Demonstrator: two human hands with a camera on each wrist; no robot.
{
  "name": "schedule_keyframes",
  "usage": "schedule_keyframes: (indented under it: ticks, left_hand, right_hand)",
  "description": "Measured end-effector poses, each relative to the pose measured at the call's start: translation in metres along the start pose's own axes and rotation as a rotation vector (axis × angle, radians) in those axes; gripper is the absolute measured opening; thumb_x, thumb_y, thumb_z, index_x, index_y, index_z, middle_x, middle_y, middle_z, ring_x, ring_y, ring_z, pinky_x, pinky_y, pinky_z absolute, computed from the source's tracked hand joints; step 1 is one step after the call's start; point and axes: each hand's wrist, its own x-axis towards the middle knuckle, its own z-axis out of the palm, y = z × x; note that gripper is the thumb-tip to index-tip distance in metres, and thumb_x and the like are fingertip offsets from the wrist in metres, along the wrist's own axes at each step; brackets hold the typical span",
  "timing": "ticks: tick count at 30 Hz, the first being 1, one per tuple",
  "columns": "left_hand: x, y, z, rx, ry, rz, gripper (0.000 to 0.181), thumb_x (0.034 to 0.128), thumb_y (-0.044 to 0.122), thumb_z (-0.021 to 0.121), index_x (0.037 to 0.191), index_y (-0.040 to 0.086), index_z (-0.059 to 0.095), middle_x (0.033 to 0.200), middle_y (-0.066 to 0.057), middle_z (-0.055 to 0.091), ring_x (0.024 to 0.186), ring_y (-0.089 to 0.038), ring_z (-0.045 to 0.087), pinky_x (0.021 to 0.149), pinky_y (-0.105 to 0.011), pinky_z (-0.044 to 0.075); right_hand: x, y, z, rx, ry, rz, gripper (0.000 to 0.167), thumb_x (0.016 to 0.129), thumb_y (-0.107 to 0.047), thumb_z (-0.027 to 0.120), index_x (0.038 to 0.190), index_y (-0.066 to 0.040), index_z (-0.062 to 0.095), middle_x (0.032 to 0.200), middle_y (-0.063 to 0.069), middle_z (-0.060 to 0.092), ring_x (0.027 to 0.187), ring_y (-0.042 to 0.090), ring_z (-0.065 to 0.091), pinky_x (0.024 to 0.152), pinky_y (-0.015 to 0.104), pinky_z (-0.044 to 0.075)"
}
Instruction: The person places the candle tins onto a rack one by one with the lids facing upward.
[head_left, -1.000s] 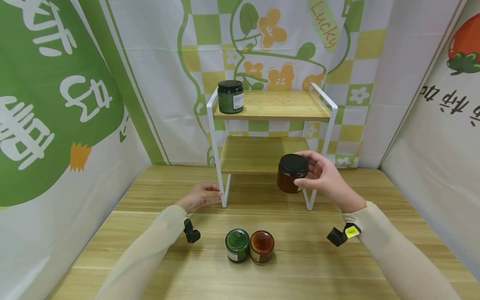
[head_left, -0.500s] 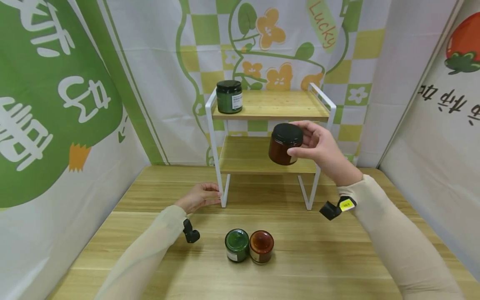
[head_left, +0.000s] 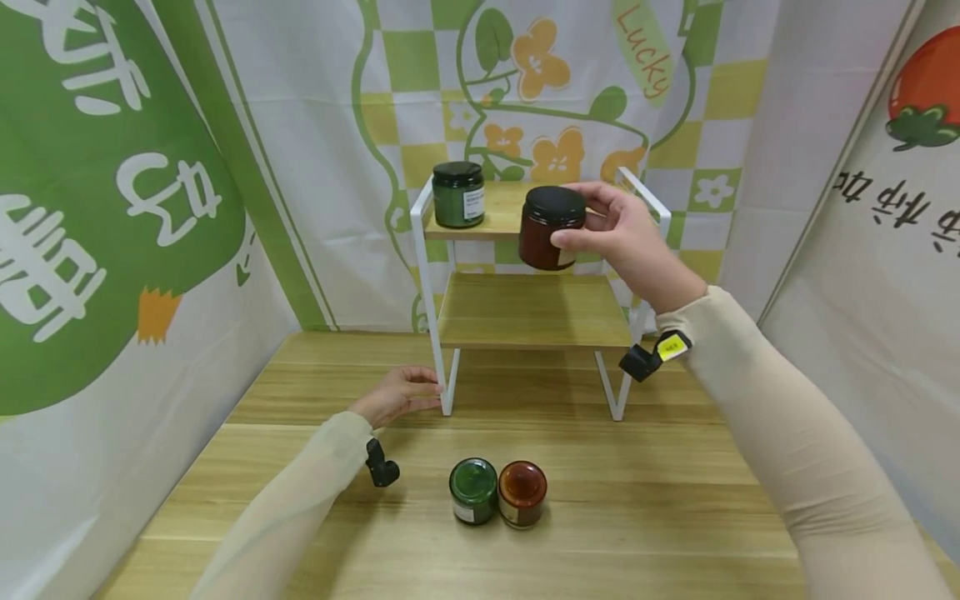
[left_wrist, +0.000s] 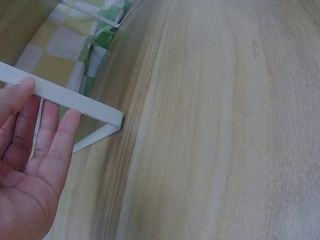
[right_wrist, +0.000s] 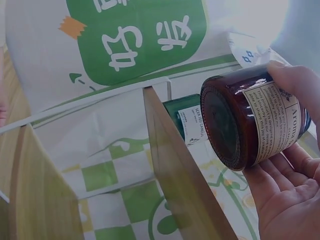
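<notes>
My right hand (head_left: pixel 626 242) grips a brown jar (head_left: pixel 546 237) with a black lid, in front of the shelf's upper board (head_left: pixel 506 218). In the right wrist view thumb and fingers hold the brown jar (right_wrist: pixel 250 117) beside that board's edge. A green jar (head_left: pixel 459 200) stands at the upper board's left end. My left hand (head_left: pixel 399 395) is at the foot of the shelf's left white leg (head_left: pixel 431 308). In the left wrist view the thumb and fingers of my left hand (left_wrist: pixel 35 160) pinch the white frame (left_wrist: pixel 80 102).
A green jar (head_left: pixel 473 492) and a brown jar (head_left: pixel 522 493) stand side by side on the wooden table (head_left: pixel 600 533), in front of the shelf. The shelf's lower board (head_left: pixel 532 312) bears nothing. Printed cloths hang behind and at both sides.
My right hand has lifted the brown jar from below the lower board's height to the upper board's, shifting slightly left. My left hand stays at the leg.
</notes>
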Motion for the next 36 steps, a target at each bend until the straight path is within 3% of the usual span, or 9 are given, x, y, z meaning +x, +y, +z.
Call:
schedule_keyframes:
  ticks: [9,13,19,27,36]
  left_hand:
    - [-0.001,0.000,-0.001,0.001,-0.017,-0.007,0.012,0.0963,-0.003,0.054,0.097,0.008,0.059,0.098,-0.003,0.060,0.107,-0.027,0.062,0.098,-0.035,0.055]
    - [-0.002,0.001,0.000,0.005,-0.008,-0.012,0.011,0.0963,-0.002,0.054,0.098,0.008,0.059,0.098,-0.004,0.060,0.110,-0.030,0.060,0.098,-0.036,0.055]
    - [-0.002,0.002,0.000,0.008,-0.013,-0.007,0.011,0.0962,-0.003,0.054,0.098,0.008,0.059,0.097,-0.003,0.060,0.109,-0.029,0.061,0.100,-0.038,0.053]
    - [-0.001,0.000,-0.001,0.016,-0.017,-0.001,0.012,0.0963,-0.002,0.054,0.098,0.008,0.059,0.098,-0.003,0.060,0.107,-0.026,0.061,0.102,-0.039,0.052]
    - [0.001,-0.001,-0.002,0.022,-0.021,0.016,0.010,0.0961,-0.003,0.054,0.100,0.006,0.057,0.099,-0.003,0.059,0.105,-0.024,0.062,0.100,-0.038,0.053]
  right_hand:
    - [0.025,-0.010,0.005,-0.056,0.017,0.029,0.060,0.082,-0.007,0.077,0.135,-0.007,0.049,0.132,0.012,0.057,0.116,0.017,0.061,0.082,0.021,0.058]
    - [0.035,-0.010,0.006,-0.076,0.037,0.031,0.058,0.081,-0.009,0.078,0.133,-0.007,0.051,0.126,0.009,0.059,0.115,0.019,0.061,0.089,0.022,0.055]
    - [0.050,-0.012,0.008,-0.112,0.069,0.061,0.059,0.082,-0.015,0.079,0.134,-0.010,0.051,0.128,0.006,0.057,0.122,0.019,0.057,0.105,0.034,0.047]
    - [0.065,-0.015,0.010,-0.185,0.084,0.067,0.063,0.081,-0.022,0.079,0.136,-0.011,0.050,0.127,0.006,0.057,0.122,0.019,0.056,0.108,0.036,0.044]
    - [0.081,-0.012,0.011,-0.088,0.107,0.098,0.061,0.082,-0.014,0.078,0.135,-0.007,0.049,0.121,0.007,0.057,0.116,0.020,0.056,0.104,0.031,0.048]
